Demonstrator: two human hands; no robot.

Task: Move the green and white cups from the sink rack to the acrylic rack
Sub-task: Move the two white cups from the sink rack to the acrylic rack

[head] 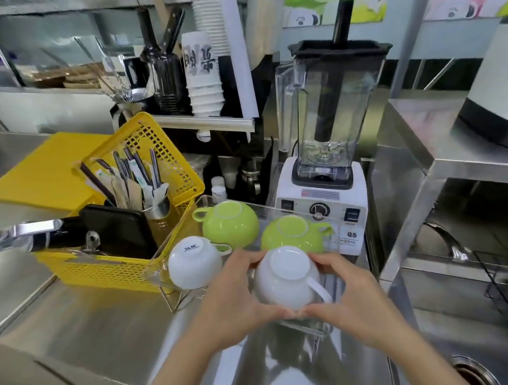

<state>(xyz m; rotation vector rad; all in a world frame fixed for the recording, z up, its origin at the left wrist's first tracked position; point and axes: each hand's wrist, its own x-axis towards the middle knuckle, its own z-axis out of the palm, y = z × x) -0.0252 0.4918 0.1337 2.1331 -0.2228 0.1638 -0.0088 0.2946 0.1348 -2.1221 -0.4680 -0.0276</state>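
Observation:
Upside down in the clear acrylic rack (pixel 157 257) sit two green cups, one at the back left (pixel 231 224) and one at the back right (pixel 292 235), plus a white cup (pixel 193 262) at the front left. A second white cup (pixel 284 278), also upside down with its handle pointing right, is at the rack's front right. My left hand (pixel 239 296) grips its left side and my right hand (pixel 348 288) its right side, thumbs meeting below it. Whether this cup rests on the rack is unclear.
A yellow basket (pixel 106 264) with cutlery and a black tray stands left of the rack, a yellow board behind it. A blender (pixel 322 144) stands right behind the rack. A tap (pixel 19 235) reaches in from the left. A black wire sink rack (pixel 503 288) is at right.

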